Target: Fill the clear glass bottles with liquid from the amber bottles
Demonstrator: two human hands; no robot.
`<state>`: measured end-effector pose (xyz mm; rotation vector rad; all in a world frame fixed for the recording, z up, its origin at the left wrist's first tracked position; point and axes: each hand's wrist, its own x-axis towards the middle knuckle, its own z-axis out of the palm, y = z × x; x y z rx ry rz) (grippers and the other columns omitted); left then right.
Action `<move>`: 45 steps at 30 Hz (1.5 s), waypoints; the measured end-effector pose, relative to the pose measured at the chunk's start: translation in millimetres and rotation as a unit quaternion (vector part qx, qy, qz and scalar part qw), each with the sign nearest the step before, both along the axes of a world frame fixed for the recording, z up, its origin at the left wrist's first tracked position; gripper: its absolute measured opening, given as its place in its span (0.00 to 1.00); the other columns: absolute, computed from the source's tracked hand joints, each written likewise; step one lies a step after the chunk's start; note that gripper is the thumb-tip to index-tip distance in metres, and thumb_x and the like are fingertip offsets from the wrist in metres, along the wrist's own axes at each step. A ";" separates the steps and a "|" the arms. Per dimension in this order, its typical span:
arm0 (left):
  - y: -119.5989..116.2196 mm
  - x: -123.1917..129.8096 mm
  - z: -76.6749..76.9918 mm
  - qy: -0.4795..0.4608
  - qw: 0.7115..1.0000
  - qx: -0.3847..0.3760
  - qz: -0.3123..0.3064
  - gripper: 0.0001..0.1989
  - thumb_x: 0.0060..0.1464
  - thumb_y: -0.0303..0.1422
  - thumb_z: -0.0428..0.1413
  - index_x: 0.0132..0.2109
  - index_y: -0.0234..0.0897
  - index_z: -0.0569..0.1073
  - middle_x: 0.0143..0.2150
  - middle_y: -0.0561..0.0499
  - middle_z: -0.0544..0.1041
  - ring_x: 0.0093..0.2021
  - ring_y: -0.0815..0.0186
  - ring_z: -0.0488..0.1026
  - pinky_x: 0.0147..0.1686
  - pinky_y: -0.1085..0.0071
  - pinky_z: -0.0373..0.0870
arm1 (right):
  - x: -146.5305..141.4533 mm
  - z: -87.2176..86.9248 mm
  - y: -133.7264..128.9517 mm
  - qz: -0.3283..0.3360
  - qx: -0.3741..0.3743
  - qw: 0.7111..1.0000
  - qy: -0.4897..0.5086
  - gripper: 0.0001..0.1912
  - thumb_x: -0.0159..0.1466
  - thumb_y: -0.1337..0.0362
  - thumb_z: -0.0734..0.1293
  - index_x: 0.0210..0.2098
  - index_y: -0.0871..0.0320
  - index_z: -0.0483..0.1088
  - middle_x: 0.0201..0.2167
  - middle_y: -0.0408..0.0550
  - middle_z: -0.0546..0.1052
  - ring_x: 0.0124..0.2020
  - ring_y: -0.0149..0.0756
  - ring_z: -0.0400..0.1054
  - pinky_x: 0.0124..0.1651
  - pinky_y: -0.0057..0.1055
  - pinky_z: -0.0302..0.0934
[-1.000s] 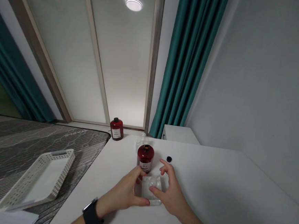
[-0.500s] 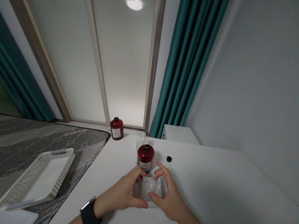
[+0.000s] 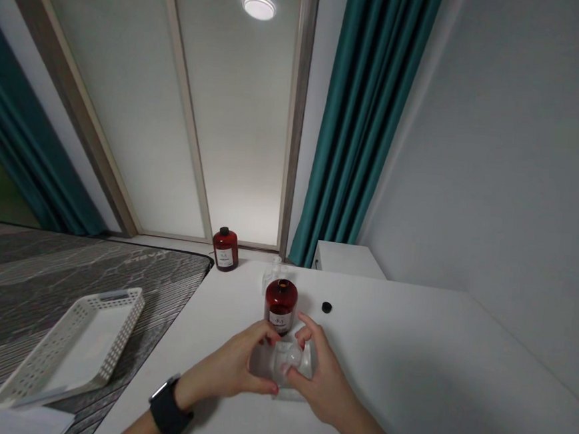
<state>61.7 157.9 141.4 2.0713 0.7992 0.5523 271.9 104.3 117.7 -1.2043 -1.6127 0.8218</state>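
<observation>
A clear square glass bottle (image 3: 302, 364) with a round stopper (image 3: 294, 355) stands on the white table. My left hand (image 3: 238, 363) curves around its left side, thumb and fingers apart, with a gap between palm and glass. At the stopper is my right hand (image 3: 325, 384), its thumb and a curled finger on either side while the index finger sticks up. Just behind the hands stands an uncapped dark red bottle (image 3: 281, 299) with a white label, partly covered by my left fingers. A black cap (image 3: 326, 307) lies to its right.
A second red bottle (image 3: 225, 250), with its black cap on, stands at the table's far left corner. Another clear glass item (image 3: 271, 274) is partly hidden behind the uncapped bottle. Left of the table are a white basket (image 3: 134, 312) and white paper (image 3: 8, 415).
My left hand has shifted slightly left, widening the gap beside the glass bottle. My right thumb has moved a little closer in over the stopper. The red bottles and cap stay put.
</observation>
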 end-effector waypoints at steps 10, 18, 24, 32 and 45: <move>-2.1 1.3 5.3 0.007 1.000 -0.013 0.005 0.28 0.43 0.31 0.71 0.49 0.39 0.68 0.49 0.48 0.72 0.49 0.55 0.70 0.52 0.60 0.66 | 7.2 9.5 -3.0 -0.006 -0.002 0.999 -0.036 0.42 0.54 0.72 0.68 0.66 0.52 0.53 0.42 0.44 0.67 0.46 0.40 0.67 0.57 0.43 0.61; -1.9 2.2 -8.3 -0.006 1.000 0.004 0.006 0.32 0.41 0.36 0.72 0.50 0.40 0.66 0.50 0.47 0.71 0.48 0.54 0.69 0.50 0.60 0.67 | 9.4 10.6 -5.2 0.024 0.030 0.999 -0.029 0.43 0.54 0.74 0.66 0.67 0.51 0.52 0.43 0.45 0.69 0.46 0.40 0.68 0.57 0.42 0.61; -1.6 5.7 -14.2 -0.022 1.000 -0.002 0.010 0.31 0.42 0.39 0.72 0.50 0.39 0.66 0.50 0.46 0.72 0.48 0.54 0.69 0.48 0.62 0.67 | 3.0 9.3 -2.6 -0.020 0.006 1.000 -0.008 0.42 0.53 0.73 0.69 0.65 0.52 0.55 0.41 0.44 0.70 0.46 0.41 0.68 0.56 0.43 0.62; -3.0 7.4 -5.1 -0.005 1.000 0.019 0.012 0.29 0.42 0.34 0.71 0.49 0.39 0.66 0.49 0.48 0.72 0.46 0.56 0.69 0.47 0.63 0.65 | 0.6 9.1 -5.4 -0.005 0.033 0.999 -0.024 0.41 0.55 0.75 0.64 0.66 0.52 0.52 0.45 0.47 0.70 0.49 0.41 0.68 0.60 0.44 0.61; -1.0 7.2 -8.9 -0.004 0.999 0.038 -0.004 0.28 0.44 0.36 0.69 0.49 0.40 0.65 0.48 0.48 0.72 0.44 0.58 0.69 0.44 0.64 0.68 | -7.0 12.1 -3.6 -0.052 0.028 0.994 -0.089 0.40 0.55 0.75 0.68 0.65 0.49 0.57 0.40 0.46 0.66 0.43 0.44 0.65 0.51 0.46 0.65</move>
